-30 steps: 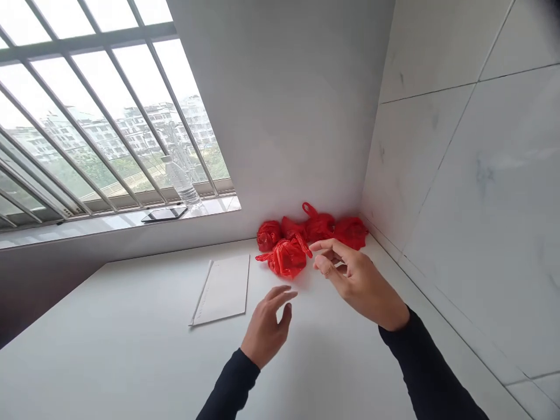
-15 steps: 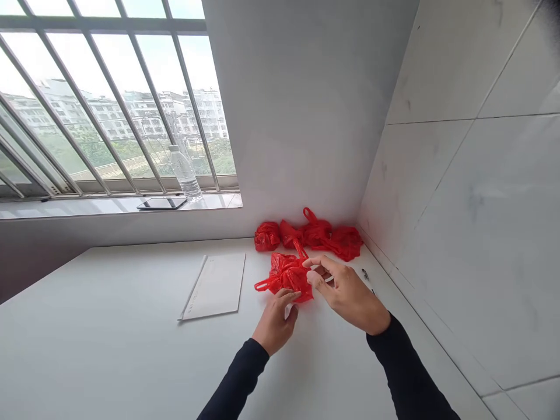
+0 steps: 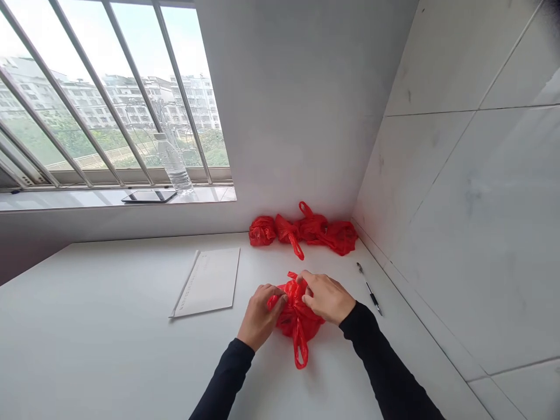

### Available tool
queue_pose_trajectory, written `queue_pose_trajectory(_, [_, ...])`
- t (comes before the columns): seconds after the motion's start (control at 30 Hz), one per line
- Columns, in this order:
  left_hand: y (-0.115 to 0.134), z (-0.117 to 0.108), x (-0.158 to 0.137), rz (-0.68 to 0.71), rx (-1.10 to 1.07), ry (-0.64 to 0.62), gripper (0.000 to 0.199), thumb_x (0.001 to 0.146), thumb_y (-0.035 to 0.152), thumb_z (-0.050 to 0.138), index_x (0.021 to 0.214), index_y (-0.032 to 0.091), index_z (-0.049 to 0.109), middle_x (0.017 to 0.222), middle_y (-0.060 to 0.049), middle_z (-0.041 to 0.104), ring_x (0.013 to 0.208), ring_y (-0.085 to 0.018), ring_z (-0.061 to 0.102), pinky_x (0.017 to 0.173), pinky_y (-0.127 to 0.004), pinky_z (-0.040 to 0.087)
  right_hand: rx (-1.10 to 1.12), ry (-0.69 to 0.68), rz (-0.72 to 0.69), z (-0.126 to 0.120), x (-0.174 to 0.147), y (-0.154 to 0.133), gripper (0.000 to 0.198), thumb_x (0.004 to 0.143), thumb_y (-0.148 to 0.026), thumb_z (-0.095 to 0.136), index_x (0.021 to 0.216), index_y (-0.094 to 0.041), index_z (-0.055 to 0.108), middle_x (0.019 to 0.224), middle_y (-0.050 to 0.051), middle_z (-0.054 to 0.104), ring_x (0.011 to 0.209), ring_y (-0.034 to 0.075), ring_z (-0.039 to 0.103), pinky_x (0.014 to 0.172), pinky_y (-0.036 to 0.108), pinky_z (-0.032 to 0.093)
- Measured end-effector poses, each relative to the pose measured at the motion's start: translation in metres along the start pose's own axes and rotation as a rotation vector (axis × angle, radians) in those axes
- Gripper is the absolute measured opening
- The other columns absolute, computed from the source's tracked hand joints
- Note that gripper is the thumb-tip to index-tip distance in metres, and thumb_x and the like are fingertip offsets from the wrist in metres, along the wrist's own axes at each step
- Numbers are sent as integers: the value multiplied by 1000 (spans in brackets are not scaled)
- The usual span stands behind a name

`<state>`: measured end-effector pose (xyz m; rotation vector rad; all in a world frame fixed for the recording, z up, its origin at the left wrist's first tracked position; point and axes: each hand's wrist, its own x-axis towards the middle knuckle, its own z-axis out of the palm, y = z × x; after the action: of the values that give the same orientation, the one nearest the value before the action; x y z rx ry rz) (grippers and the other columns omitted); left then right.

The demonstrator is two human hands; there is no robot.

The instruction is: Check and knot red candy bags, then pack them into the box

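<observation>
Right now both hands are at a red plastic bag (image 3: 311, 329), which sits on the near middle of the white desk (image 3: 118, 344), apart from the other bags. The left hand (image 3: 259, 316) is at its left side, thumb and fingertips drawn together in a grip clamped on a bit of the red plastic. The right hand (image 3: 330, 297) reaches in from the right, its fingers bent over the gathered top; I cannot tell whether that grip is closed on the plastic or only touching it. A handle loop (image 3: 300, 356) hangs from the bag toward the near side, and a small red end pokes out on the far side by the right fingers. Black sleeves (image 3: 370, 350) cover both forearms

Farther off, a row of red bags (image 3: 312, 229) lies along the far edge of the desk, close to the grey wall (image 3: 301, 105). To the left lies a white notebook (image 3: 207, 283), flat; to the right, near the tiled wall (image 3: 494, 245), lies a pen (image 3: 374, 300). At the far left, a clear bottle (image 3: 175, 166) stands on the windowsill (image 3: 79, 202) beside a dark flat device (image 3: 149, 197), in front of the window bars (image 3: 181, 90)
</observation>
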<state>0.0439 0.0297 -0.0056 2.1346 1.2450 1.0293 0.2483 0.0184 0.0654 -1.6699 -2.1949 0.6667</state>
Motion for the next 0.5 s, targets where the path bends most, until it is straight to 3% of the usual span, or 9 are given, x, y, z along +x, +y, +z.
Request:
queue_pose_trajectory(0.13, [-1, -4, -10, 46, -55, -2, 21, 95, 38, 64, 100, 18, 69, 120, -9, 67, 115, -23, 61, 96, -44, 54, 36, -34, -34, 4, 3, 1, 42, 81, -21, 67, 123, -22, 59, 94, 3, 70, 90, 22, 65, 75, 29, 42])
queue_pose_trajectory(0.23, [-7, -4, -15, 62, -76, 49, 22, 96, 37, 63, 88, 17, 67, 107, -7, 69, 109, -22, 63, 94, -42, 54, 53, -54, -32, 4, 5, 4, 49, 80, -15, 64, 128, -24, 58, 83, -1, 67, 79, 19, 63, 71, 28, 40])
queue_pose_trajectory(0.43, [-37, -23, -16, -74, -54, 382, 25, 99, 41, 57, 100, 16, 63, 103, -6, 67, 101, -22, 65, 96, -47, 52, 62, 40, 86, -21, -1, 31, 39, 90, -18, 52, 129, -22, 57, 85, 2, 66, 73, 18, 60, 70, 31, 43])
queue_pose_trajectory(0.5, [-38, -26, -18, -74, -47, 423, 26, 99, 40, 57, 108, 16, 62, 112, -8, 66, 110, -24, 63, 100, -50, 50, 59, 62, 94, -27, -4, 34, 38, 90, -21, 53, 129, -21, 57, 97, 6, 68, 87, 22, 63, 79, 35, 46])
